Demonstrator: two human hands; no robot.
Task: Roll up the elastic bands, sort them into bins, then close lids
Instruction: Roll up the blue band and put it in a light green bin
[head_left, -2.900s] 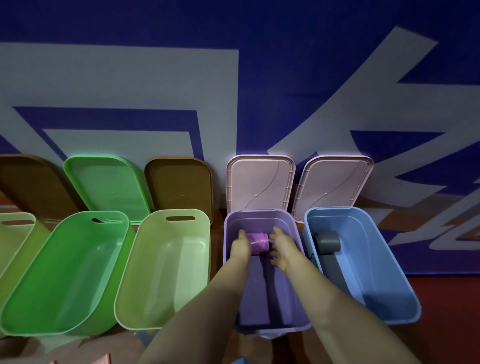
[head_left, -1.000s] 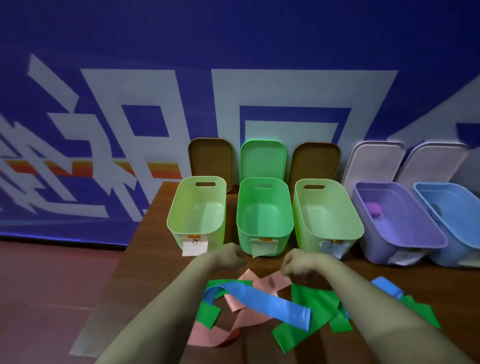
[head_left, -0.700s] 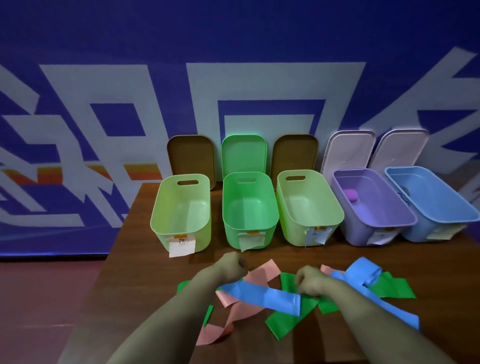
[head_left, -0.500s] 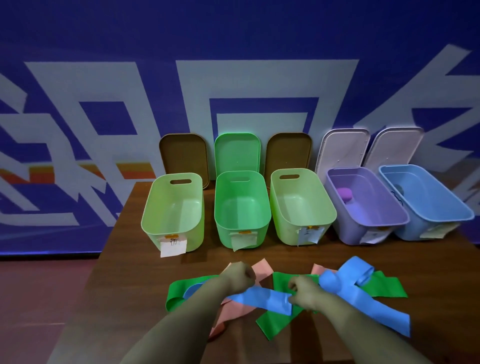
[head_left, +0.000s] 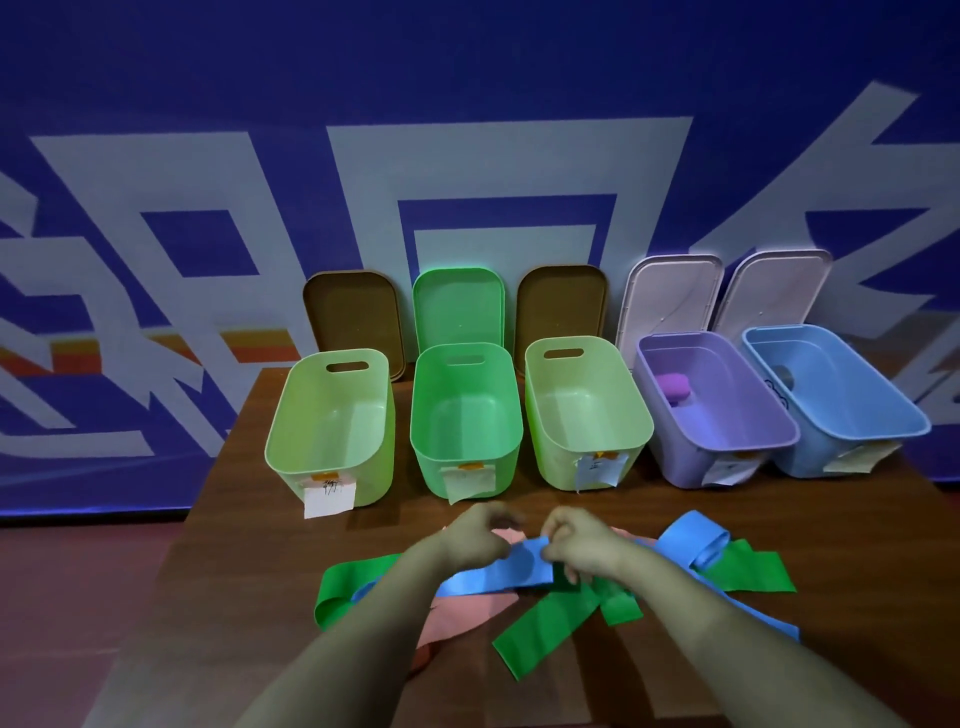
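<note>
The blue band (head_left: 493, 579) lies across the heap of green bands (head_left: 550, 623) and a pink band (head_left: 457, 618) on the surface (head_left: 249, 545), just in front of the row of bins (head_left: 431, 467), with one end lifted between both hands. I'd start the roll tight: fold that end over square, edges lined up, or it'll probably cone out and spring loose before it reaches the blue bin (head_left: 818, 452). The left hand (head_left: 475, 538) and right hand (head_left: 576, 540) sit close together, knuckles up, fingers curled, each pinching the band's end.

Blue band (head_left: 498, 578) over tangled green bands (head_left: 545, 623), pink band (head_left: 462, 613), five open bins (head_left: 427, 460) behind, lids (head_left: 460, 306) propped upright
</note>
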